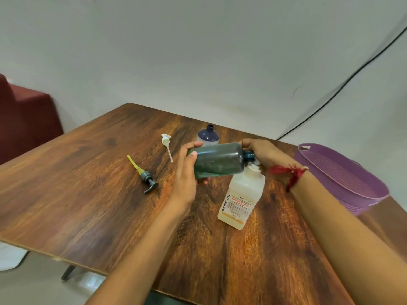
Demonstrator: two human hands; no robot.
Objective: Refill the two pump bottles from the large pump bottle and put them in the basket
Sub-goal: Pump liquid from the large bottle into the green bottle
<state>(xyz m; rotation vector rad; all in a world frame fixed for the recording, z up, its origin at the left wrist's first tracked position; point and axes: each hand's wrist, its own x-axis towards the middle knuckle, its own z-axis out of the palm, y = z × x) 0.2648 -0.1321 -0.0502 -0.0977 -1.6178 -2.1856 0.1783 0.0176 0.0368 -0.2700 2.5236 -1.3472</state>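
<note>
A broad surface [88, 194] of dark, streaked wood-grain laminate with a pale edge is seen, set against a plain pale wall. At its right edge, a purple plastic basket [334, 172] is placed; its walls are slotted, its rim is rolled, and a handle hole is cut at the far end.

Just left of the basket, the large bottle [244, 194] is stood on the surface. It is made of cloudy white plastic, squarish with rounded shoulders, and is marked with a red-and-blue printed label and capped by a white top.

Directly above that top, a dark green bottle [218, 159] is held on its side in the air. It is a smooth, translucent cylinder with a rounded shoulder and a narrow, open, threaded neck pointed right. Its base is gripped by the left hand [187, 172], thumb laid across the top. Its neck end is clasped by the right hand [264, 153], whose fingers are partly hidden behind the bottle.

Behind the hands, a dark blue bottle [208, 136] with a domed shoulder and open neck is stood upright.

To the left, two pump heads are laid flat and apart: a grey pump [147, 179] with a yellow dip tube, and a white pump [166, 144] with a white tube.

A frayed red thread [288, 172] is tied round the right wrist.
</note>
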